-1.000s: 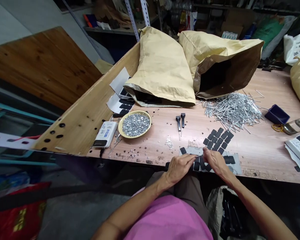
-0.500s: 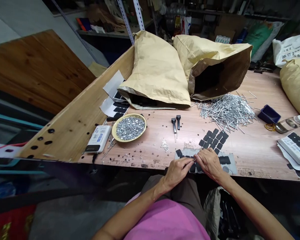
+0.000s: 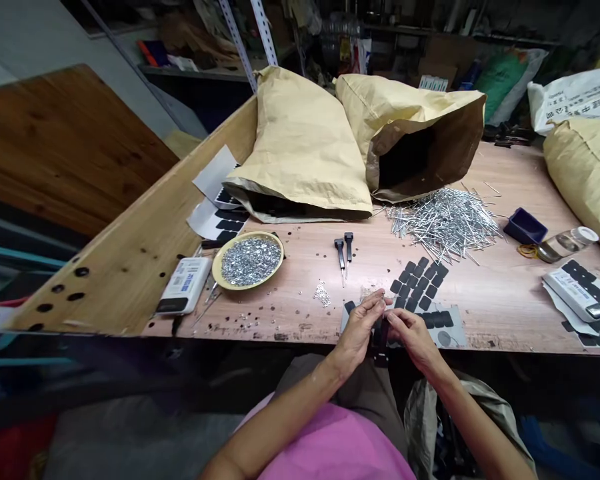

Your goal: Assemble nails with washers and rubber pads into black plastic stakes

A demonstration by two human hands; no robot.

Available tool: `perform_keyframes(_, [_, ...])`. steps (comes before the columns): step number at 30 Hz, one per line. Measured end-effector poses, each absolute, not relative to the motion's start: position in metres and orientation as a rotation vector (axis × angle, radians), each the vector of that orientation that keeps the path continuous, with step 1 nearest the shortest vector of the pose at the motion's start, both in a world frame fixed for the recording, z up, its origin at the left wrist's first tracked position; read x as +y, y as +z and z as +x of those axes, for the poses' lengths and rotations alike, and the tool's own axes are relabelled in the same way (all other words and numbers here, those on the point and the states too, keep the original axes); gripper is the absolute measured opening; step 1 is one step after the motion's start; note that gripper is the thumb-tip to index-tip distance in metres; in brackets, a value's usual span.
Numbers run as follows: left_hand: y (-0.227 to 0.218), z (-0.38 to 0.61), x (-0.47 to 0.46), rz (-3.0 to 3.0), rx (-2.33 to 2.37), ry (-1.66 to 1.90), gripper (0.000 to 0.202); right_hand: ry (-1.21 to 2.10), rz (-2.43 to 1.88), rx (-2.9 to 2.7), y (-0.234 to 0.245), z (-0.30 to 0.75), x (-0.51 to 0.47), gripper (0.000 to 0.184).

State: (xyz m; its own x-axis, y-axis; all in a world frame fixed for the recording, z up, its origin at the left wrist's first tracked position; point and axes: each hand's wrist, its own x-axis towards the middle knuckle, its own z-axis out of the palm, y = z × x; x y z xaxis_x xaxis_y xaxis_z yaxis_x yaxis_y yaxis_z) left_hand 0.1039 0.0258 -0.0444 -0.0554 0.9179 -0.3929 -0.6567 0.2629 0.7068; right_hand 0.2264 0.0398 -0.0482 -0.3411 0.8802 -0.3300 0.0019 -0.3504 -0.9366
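Over the table's front edge, my left hand (image 3: 356, 331) and my right hand (image 3: 414, 339) meet at the fingertips. A black plastic part (image 3: 381, 343) hangs upright below and between them, its upper end covered by fingers. My left fingers are closed at its top. The thumb and forefinger of my right hand pinch beside it; whatever they hold is too small to make out. Behind my hands lie two black-headed metal pins (image 3: 344, 253) and a small heap of tiny washers (image 3: 322, 294). Black adhesive pads (image 3: 417, 285) are on the table, with more on a grey sheet (image 3: 457, 327).
A yellow bowl (image 3: 219, 270) of small metal pieces stands left, near a white box-like device (image 3: 184, 285). Two paper sacks (image 3: 305, 140) lie behind. Right are a pile of metal rods (image 3: 445, 220), a dark blue tray (image 3: 525, 227) and a jar (image 3: 565, 245).
My hands have turned upward and the left fingers have straightened somewhat. The black part now shows between them. The whole view has shifted slightly, moving the table's things left.
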Motion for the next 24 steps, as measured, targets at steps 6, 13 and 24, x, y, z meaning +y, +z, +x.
perform_keyframes(6, [-0.041, 0.116, 0.031, 0.403, 0.956, 1.321, 0.026, 1.820, -1.210, -1.072, -0.046, 0.229, 0.036, 0.037])
perform_keyframes(13, [-0.051, 0.125, 0.038, 0.461, 1.012, 1.240, 0.036, 0.894, -1.348, -1.766, -0.047, 0.264, 0.064, 0.022])
perform_keyframes(24, [-0.126, 0.070, -0.003, 1.437, 1.838, 1.457, 0.035, -0.547, -1.529, -2.539, -0.091, 0.340, 0.174, 0.025])
